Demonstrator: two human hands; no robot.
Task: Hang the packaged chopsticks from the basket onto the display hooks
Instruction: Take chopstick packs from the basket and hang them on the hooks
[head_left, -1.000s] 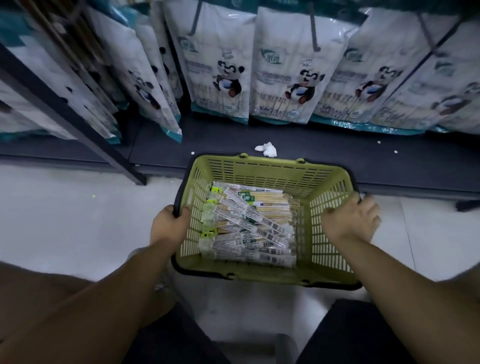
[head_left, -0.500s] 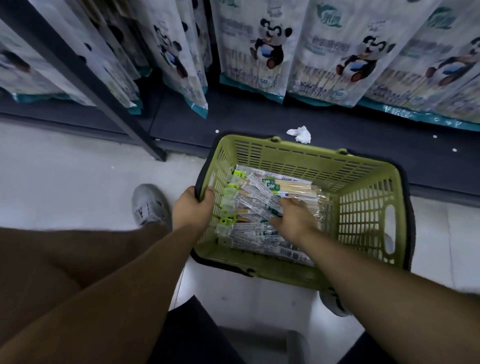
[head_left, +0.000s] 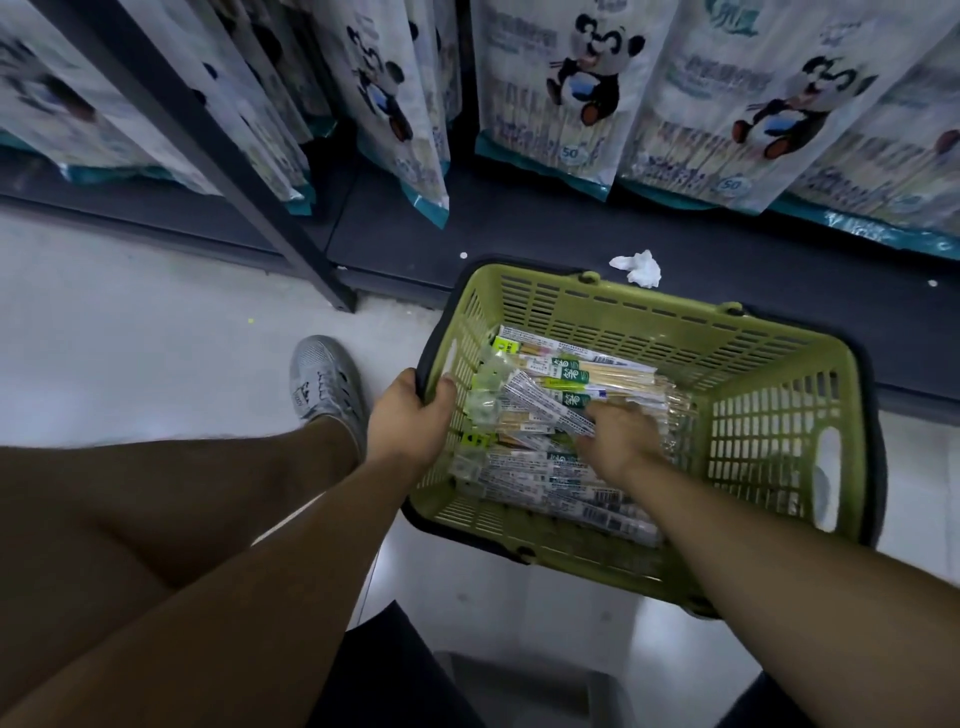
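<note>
A green basket (head_left: 769, 415) sits on the pale floor (head_left: 130, 338) at about 3 o'clock from the middle of the view, its far rim against the dark base of a shelf (head_left: 545, 234). The packaged chopsticks (head_left: 545, 410) lie flat in a loose pile across the basket's bottom, their long sides running from 9 to 3 o'clock, with green header tabs bunched at the 9 o'clock end. The left hand (head_left: 410, 421) is clamped on the basket's rim at the 9 o'clock side, thumb inside and fingers wrapped over the edge. The right hand (head_left: 618, 436) is down inside the basket, palm down on top of the pile with its fingers curled among the packs; whether it has closed on one cannot be told. At 12 o'clock, large bags with a panda print (head_left: 566, 98) hang in a row above the shelf base. A crumpled white scrap (head_left: 638, 266) lies on that base just beyond the basket's far rim. A grey shoe (head_left: 324, 384) stands on the floor at 9 o'clock of the basket, just beside the left hand
</note>
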